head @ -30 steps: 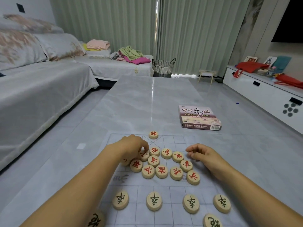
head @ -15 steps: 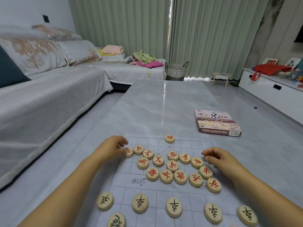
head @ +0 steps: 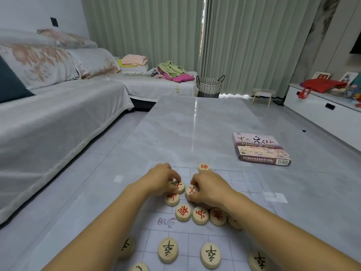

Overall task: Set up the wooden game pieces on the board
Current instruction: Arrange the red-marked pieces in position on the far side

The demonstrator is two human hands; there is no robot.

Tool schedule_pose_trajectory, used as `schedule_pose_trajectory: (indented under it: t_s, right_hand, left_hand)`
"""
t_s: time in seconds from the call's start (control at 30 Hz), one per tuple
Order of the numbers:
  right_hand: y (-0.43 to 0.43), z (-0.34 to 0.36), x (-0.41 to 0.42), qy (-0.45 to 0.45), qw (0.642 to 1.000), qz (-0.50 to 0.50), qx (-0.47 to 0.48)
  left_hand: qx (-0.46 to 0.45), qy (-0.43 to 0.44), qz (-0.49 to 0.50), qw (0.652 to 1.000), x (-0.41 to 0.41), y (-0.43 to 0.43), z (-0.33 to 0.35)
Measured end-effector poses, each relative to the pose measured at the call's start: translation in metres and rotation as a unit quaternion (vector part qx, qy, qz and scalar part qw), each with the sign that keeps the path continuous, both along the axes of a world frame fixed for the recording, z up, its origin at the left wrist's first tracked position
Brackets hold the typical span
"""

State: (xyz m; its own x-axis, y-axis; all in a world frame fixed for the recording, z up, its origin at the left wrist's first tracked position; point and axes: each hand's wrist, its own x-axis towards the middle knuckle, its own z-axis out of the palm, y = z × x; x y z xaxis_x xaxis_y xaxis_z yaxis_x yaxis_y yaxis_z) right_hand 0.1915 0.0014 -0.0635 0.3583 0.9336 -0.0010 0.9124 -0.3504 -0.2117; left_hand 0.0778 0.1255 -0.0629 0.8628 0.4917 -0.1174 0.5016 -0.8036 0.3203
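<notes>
A thin see-through game board point(head: 197, 232) with a printed grid lies on the grey table. Round wooden pieces with red characters cluster at its middle point(head: 200, 215); one red piece point(head: 204, 167) stands alone at the far edge. Pieces with black characters point(head: 168, 249) line the near rows. My left hand point(head: 161, 178) curls its fingers round a red piece point(head: 179, 186). My right hand point(head: 210, 187) pinches the neighbouring red piece point(head: 191, 190). Both hands hide part of the cluster.
The game's box point(head: 260, 148) lies on the table point(head: 187, 124) to the far right. A grey-covered sofa point(head: 48, 122) runs along the left. A woven basket point(head: 210, 85) and a white low cabinet point(head: 320, 108) stand beyond the table.
My left hand moved right from the cluster's left end onto a red piece. My right hand swept left across the cluster and took hold of the piece beside it.
</notes>
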Motion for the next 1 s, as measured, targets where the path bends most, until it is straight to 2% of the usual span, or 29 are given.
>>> schedule_pose_trajectory:
  t_s: [0.1,0.2,0.27,0.5,0.63,0.77,1.0]
  right_hand:
    - [-0.006,0.005,0.04,0.046,0.993,-0.066,0.083]
    - [-0.014,-0.002,0.087,0.077,0.986,-0.123,0.087]
    - [-0.015,-0.014,0.101,0.088,0.986,-0.123,0.07]
    - [-0.008,-0.034,0.107,0.194,0.964,-0.127,0.13]
    - [-0.009,-0.038,0.112,0.224,0.957,-0.122,0.138]
    - [-0.009,-0.044,0.117,0.213,0.962,-0.103,0.139]
    - [-0.001,-0.047,0.112,0.171,0.963,-0.147,0.147]
  left_hand:
    - [-0.004,0.006,-0.008,1.0,0.006,0.002,0.0]
    - [0.0,0.013,-0.005,1.0,0.012,0.004,-0.001]
    - [0.001,0.011,0.004,1.0,0.014,0.007,-0.002]
    - [0.048,-0.067,0.08,0.993,0.03,0.007,-0.011]
    - [0.003,-0.109,0.128,0.986,0.044,0.012,-0.018]
    - [-0.091,-0.094,0.136,0.982,0.048,0.02,-0.023]
    - [-0.065,-0.094,0.122,0.986,0.061,0.021,-0.025]
